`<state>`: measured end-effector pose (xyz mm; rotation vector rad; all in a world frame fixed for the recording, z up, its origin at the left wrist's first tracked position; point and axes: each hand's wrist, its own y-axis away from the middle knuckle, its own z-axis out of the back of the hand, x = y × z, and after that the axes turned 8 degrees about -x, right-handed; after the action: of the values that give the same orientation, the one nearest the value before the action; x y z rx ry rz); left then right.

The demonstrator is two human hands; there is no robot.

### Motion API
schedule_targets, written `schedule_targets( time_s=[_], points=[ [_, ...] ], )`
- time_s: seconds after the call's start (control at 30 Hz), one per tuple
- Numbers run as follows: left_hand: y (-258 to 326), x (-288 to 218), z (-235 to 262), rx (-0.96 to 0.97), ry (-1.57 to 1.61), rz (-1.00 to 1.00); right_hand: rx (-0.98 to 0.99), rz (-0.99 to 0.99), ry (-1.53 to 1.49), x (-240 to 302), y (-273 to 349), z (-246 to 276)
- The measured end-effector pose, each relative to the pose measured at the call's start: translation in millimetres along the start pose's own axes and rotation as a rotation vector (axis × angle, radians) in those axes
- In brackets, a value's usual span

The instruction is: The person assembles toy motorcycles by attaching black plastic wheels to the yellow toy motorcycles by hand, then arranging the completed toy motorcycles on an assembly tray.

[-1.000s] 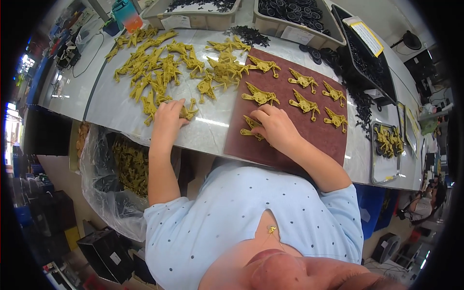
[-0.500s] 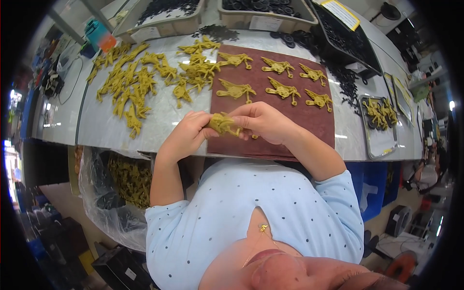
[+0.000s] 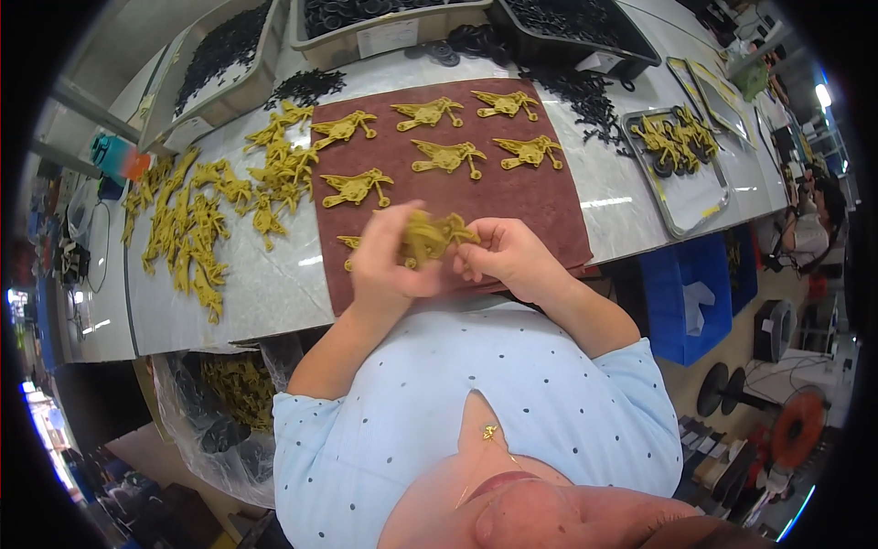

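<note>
Both the left hand (image 3: 391, 265) and the right hand (image 3: 508, 257) are clamped on one yellow-green plastic piece (image 3: 430, 234), held just above the brown mat's (image 3: 549, 197) near edge. Six such pieces lie spread on the mat on the bench (image 3: 274, 293), and a seventh shows partly behind the left hand.

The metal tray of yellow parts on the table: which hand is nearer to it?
Right. The right hand is at the brown mat's near edge, on the side facing the metal tray. The left hand is farther away, beyond the yellow part both hands hold.

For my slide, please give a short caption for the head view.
Both hands, left hand and right hand, hold an olive plastic piece above a brown mat.
</note>
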<state>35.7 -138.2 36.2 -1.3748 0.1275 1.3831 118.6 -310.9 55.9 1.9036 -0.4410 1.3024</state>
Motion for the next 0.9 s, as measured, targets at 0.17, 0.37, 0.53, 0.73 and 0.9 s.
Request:
schedule_targets(
  time_s=[0.17, 0.37, 0.53, 0.73, 0.9],
  points=[
    [-24, 21, 46, -0.178, -0.222, 0.132, -0.133, -0.050, -0.011, -9, -9, 33],
    [13, 75, 101, -0.131, -0.806, 0.138, -0.146, -0.116, 0.259, -15, -23, 50],
    [24, 75, 103, 0.043, -0.726, 0.192, -0.201, -0.089, 0.628, -3, -17, 33],
    [-5, 102, 127, -0.152, -0.681, 0.159, -0.328, 0.315, 1.275, -23, -17, 34],
    [-61, 141, 164, -0.123, -0.967, 0.169, -0.421, 0.232, 1.327, -9, -10, 25]
  ],
)
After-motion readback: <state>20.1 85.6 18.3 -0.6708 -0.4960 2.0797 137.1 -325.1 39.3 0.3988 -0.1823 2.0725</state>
